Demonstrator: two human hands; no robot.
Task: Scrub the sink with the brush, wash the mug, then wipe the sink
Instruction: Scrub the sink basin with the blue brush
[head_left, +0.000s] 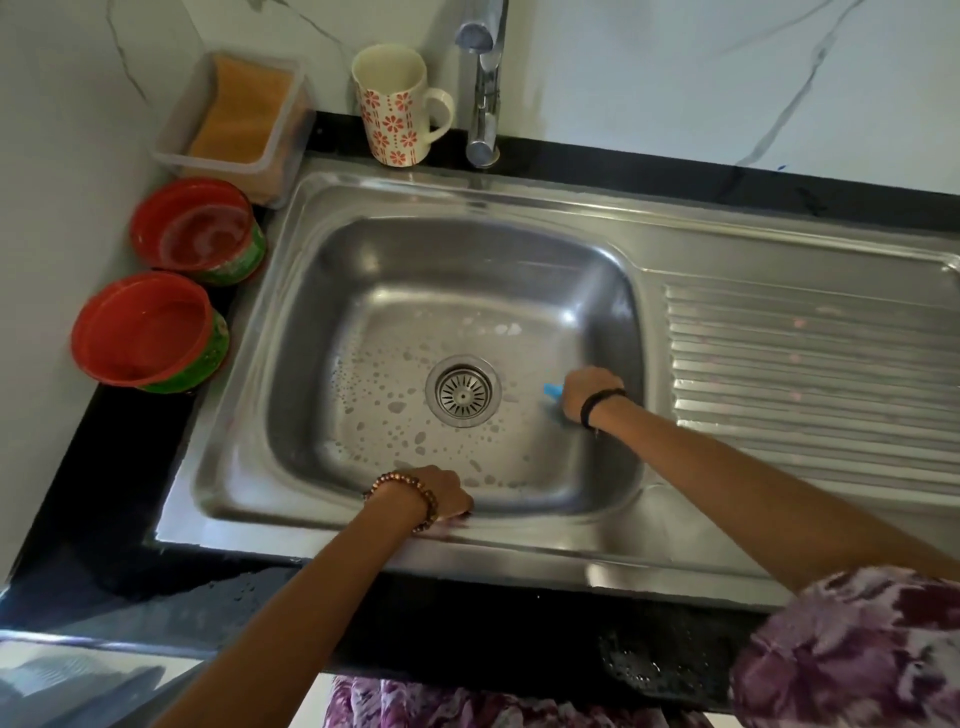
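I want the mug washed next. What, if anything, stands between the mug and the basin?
Nothing visible. The mug stands on the back ledge beside the tap, right above the sink basin's far rim.

There is one steel sink, one floral mug, one tap, one blue brush, two red bowls (both left of the basin), one clear tub and two hands.
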